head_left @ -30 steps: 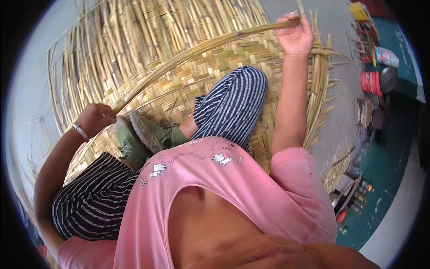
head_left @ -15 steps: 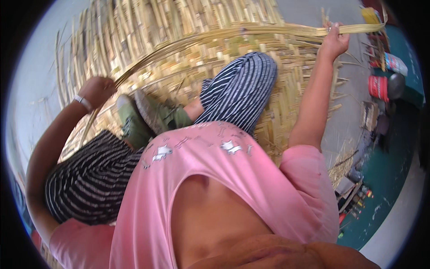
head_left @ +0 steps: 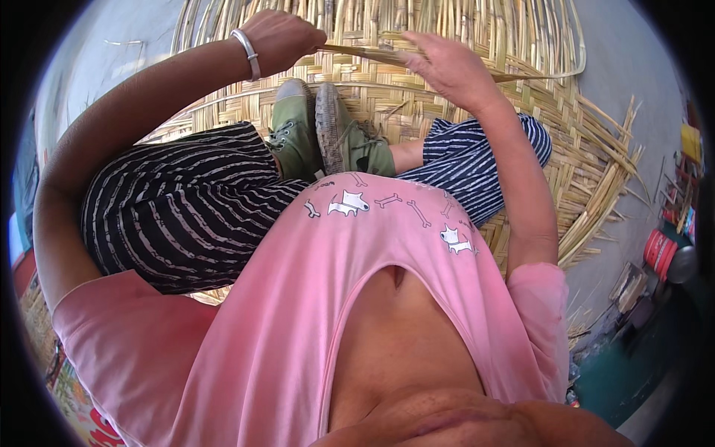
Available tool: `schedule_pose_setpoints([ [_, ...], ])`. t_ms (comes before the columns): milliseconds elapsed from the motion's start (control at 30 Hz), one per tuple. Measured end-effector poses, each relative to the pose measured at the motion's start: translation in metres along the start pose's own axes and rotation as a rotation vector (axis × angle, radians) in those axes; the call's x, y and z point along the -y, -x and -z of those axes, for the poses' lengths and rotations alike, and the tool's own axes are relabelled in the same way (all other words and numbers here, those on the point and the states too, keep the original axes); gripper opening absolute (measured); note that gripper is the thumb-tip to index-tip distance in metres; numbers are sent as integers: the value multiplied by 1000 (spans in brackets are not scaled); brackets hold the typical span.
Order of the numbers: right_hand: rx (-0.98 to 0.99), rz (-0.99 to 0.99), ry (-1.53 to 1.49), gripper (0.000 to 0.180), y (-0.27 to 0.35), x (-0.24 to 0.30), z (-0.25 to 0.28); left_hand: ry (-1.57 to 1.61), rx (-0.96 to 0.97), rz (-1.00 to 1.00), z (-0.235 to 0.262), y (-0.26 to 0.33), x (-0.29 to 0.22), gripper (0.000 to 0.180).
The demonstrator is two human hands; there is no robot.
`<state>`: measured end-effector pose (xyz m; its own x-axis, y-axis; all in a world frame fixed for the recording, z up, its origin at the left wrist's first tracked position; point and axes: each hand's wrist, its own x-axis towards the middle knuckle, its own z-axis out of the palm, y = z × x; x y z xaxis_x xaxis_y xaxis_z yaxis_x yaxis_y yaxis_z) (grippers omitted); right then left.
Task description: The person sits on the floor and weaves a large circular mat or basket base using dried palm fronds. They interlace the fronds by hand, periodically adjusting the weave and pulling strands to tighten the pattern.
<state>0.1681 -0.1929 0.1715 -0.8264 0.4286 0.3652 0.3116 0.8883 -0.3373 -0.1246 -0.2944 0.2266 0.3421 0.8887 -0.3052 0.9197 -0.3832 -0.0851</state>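
Note:
Ahead of me, my left hand, with a silver bangle at its wrist, is closed in a fist around one end of a bundle of thin, flat reed strips. My right hand is at the same bundle, a short way to the right. Its fingers and thumb lie loosely about the strips, with the tips blurred. Beyond it the bundle runs on to the right and curves away from me. Below both hands lies a large woven reed mat.
I sit cross-legged on the mat, with green shoes near its middle. Loose reed ends stick out along its right edge. Grey floor borders the mat. At the right stand a red container and other small items.
Both hands have come closer together. My left hand has moved up and right; my right hand has moved left along the strips. The stretched bundle's free end now curves at the right.

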Motion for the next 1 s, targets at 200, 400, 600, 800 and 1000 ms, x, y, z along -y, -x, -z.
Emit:
schedule_pose_setpoints([
  [200,446,-218,-247,31,-14,12,-5,31,-39,165,-28,23,33,22],
  [400,495,-294,-287,25,3,-1,-14,40,96,300,-60,55,65,19],
  [600,533,-349,-408,27,33,-17,-38,64,36,364,-72,70,81,24],
  [800,404,-346,-365,29,41,-24,-55,4,82,499,-82,57,102,30],
  [1000,411,-511,-6,32,41,-67,-46,71,88,447,-108,24,123,28],
])
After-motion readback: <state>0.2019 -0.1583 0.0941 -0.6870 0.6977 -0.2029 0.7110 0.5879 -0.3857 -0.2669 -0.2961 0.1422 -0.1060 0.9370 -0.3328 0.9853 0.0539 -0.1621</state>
